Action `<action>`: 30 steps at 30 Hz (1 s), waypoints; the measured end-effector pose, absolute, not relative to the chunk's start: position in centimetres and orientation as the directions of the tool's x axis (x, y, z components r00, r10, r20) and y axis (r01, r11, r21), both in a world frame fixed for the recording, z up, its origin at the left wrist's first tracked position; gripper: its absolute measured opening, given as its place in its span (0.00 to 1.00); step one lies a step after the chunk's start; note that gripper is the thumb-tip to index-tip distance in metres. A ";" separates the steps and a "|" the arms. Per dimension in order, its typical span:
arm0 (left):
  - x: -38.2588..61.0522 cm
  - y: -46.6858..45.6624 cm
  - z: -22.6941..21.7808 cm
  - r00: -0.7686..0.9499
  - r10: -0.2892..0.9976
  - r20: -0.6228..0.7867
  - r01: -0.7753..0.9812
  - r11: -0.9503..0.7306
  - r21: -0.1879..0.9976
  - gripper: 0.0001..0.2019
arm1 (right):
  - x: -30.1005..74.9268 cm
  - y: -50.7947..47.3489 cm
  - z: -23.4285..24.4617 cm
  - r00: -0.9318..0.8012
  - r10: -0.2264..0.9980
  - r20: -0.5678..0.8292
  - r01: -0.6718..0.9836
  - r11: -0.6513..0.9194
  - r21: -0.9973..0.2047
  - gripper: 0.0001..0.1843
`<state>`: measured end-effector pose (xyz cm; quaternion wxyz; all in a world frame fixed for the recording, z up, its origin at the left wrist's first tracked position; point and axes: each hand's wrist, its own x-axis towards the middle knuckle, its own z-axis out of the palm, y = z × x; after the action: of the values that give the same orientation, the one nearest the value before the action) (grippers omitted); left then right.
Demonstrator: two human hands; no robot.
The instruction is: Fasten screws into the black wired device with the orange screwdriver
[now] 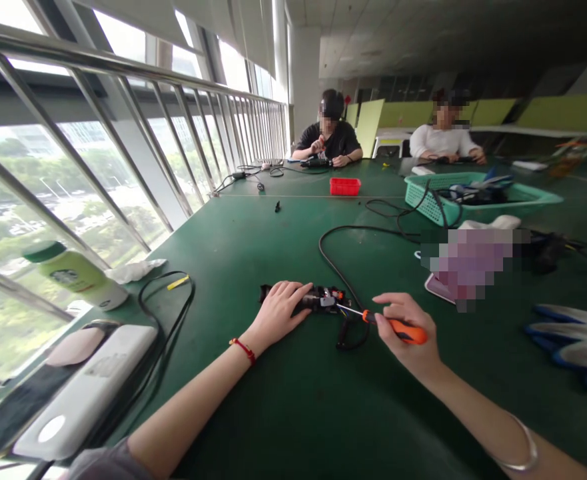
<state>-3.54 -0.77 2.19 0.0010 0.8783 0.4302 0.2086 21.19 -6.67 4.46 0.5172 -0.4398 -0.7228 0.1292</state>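
My left hand (284, 308) lies over a black power tool with its housing opened (327, 301), fingers wrapped round its body and pressing it to the green table (253, 400). Metal parts and coloured wires show at the tool's right end. In my right hand (409, 333) is a screwdriver (407, 331) with an orange and black handle, gripped between thumb and fingers. Its thin shaft points left, and the tip reaches the exposed inner parts; the exact contact point is too small to tell. A black cable (333, 247) runs from the tool.
At left stand a green-capped bottle (80, 275), a white power bank (90, 387) and a looped cable (190, 300). Rightward are a teal basket (483, 210), a pixelated phone (448, 287) and work gloves (573, 340). A red bin (345, 187) sits farther off; two people work beyond.
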 end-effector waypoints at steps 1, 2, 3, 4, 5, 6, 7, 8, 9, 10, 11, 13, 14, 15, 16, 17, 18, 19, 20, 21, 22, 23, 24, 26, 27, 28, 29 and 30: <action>-3.5 -0.8 2.3 0.540 0.760 0.361 0.757 -0.626 0.186 0.22 | 21.1 -6.6 4.5 -0.059 0.760 0.648 0.471 0.593 -0.653 0.12; -3.6 -0.8 2.4 0.539 0.763 0.357 0.759 -0.624 0.188 0.21 | 21.0 -6.5 4.4 -0.014 0.752 0.660 0.437 0.598 -0.672 0.16; -3.6 -0.8 2.4 0.540 0.764 0.355 0.759 -0.623 0.187 0.21 | 21.0 -6.5 4.4 -0.001 0.739 0.674 0.418 0.613 -0.671 0.19; -3.6 -0.9 2.4 0.541 0.763 0.353 0.760 -0.624 0.183 0.21 | 21.0 -6.4 4.4 0.025 0.736 0.677 0.403 0.612 -0.680 0.21; -3.6 -0.9 2.4 0.544 0.761 0.354 0.760 -0.626 0.176 0.21 | 21.0 -6.4 4.4 0.039 0.747 0.664 0.392 0.600 -0.697 0.22; -3.6 -1.0 2.4 0.547 0.759 0.353 0.761 -0.627 0.168 0.21 | 21.0 -6.5 4.4 0.044 0.765 0.643 0.388 0.580 -0.716 0.21; -3.6 -1.0 2.3 0.550 0.757 0.354 0.762 -0.628 0.159 0.21 | 21.1 -6.6 4.5 0.027 0.795 0.606 0.397 0.548 -0.736 0.19; -3.5 -1.1 2.3 0.552 0.755 0.353 0.763 -0.629 0.152 0.21 | 21.2 -6.6 4.7 -0.008 0.826 0.563 0.415 0.516 -0.750 0.14; -3.5 -1.2 2.3 0.554 0.755 0.351 0.763 -0.629 0.146 0.21 | 21.3 -6.7 4.8 -0.036 0.849 0.527 0.434 0.488 -0.757 0.08; -3.5 -1.2 2.4 0.555 0.754 0.351 0.764 -0.629 0.143 0.21 | 21.4 -6.8 4.9 -0.057 0.860 0.508 0.438 0.479 -0.761 0.07; -3.5 -1.2 2.4 0.556 0.753 0.352 0.764 -0.630 0.140 0.21 | 21.4 -6.8 5.0 -0.060 0.862 0.504 0.437 0.476 -0.763 0.06; -3.5 -1.2 2.3 0.559 0.748 0.358 0.759 -0.635 0.141 0.21 | 21.5 -6.6 5.0 -0.017 0.832 0.554 0.412 0.511 -0.755 0.11; -3.6 -1.2 2.2 0.561 0.745 0.362 0.756 -0.639 0.143 0.21 | 21.5 -6.6 4.9 0.013 0.811 0.585 0.399 0.532 -0.746 0.15; -3.6 -1.2 2.1 0.562 0.741 0.367 0.753 -0.642 0.144 0.21 | 21.5 -6.5 4.8 0.041 0.789 0.613 0.385 0.554 -0.738 0.17; -3.6 -1.2 2.0 0.563 0.737 0.373 0.750 -0.646 0.143 0.21 | 21.5 -6.4 4.8 0.064 0.775 0.629 0.372 0.566 -0.735 0.19; -3.6 -1.2 1.9 0.565 0.734 0.378 0.748 -0.648 0.140 0.21 | 21.5 -6.5 4.7 0.064 0.784 0.618 0.358 0.560 -0.747 0.20; -3.6 -1.2 1.8 0.566 0.731 0.382 0.748 -0.650 0.134 0.21 | 21.5 -6.5 4.7 0.062 0.802 0.593 0.345 0.541 -0.767 0.19; -3.6 -1.2 1.7 0.567 0.729 0.384 0.750 -0.650 0.127 0.21 | 21.6 -6.7 4.8 0.058 0.826 0.561 0.345 0.511 -0.788 0.16; -3.6 -1.2 1.7 0.567 0.728 0.385 0.752 -0.648 0.120 0.21 | 21.6 -6.8 4.8 0.030 0.855 0.518 0.373 0.471 -0.799 0.12; -3.5 -1.3 1.6 0.567 0.729 0.384 0.754 -0.647 0.114 0.21 | 21.6 -6.9 4.9 0.014 0.869 0.494 0.395 0.449 -0.802 0.09; -3.5 -1.4 1.6 0.567 0.730 0.381 0.756 -0.645 0.109 0.21 | 21.6 -7.0 4.9 0.005 0.874 0.486 0.409 0.442 -0.798 0.08; -3.5 -1.4 1.6 0.567 0.731 0.379 0.758 -0.643 0.106 0.21 | 21.6 -7.0 4.9 0.003 0.865 0.502 0.413 0.456 -0.788 0.08; -3.5 -1.4 1.6 0.567 0.732 0.379 0.760 -0.642 0.103 0.21 | 21.7 -7.0 4.8 0.012 0.844 0.536 0.404 0.487 -0.775 0.11; -3.5 -1.4 1.5 0.563 0.733 0.383 0.764 -0.638 0.097 0.22 | 21.8 -6.8 4.6 0.035 0.793 0.608 0.374 0.554 -0.744 0.17; -3.5 -1.4 1.4 0.560 0.734 0.384 0.767 -0.635 0.093 0.22 | 21.9 -6.7 4.5 0.043 0.774 0.631 0.361 0.577 -0.733 0.20; -3.5 -1.4 1.3 0.558 0.734 0.386 0.770 -0.632 0.088 0.23 | 21.9 -6.6 4.4 0.045 0.770 0.637 0.354 0.583 -0.731 0.20; -3.5 -1.3 1.2 0.558 0.735 0.386 0.772 -0.630 0.083 0.23 | 21.9 -6.6 4.4 0.040 0.782 0.622 0.357 0.570 -0.740 0.19; -3.5 -1.3 1.1 0.559 0.735 0.384 0.774 -0.629 0.077 0.23 | 21.9 -6.7 4.4 0.029 0.803 0.595 0.369 0.545 -0.753 0.15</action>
<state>-3.54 -1.31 1.10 -0.0502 0.8814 0.4279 0.1936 21.92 -6.65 4.41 0.5687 -0.4373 -0.6700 0.1909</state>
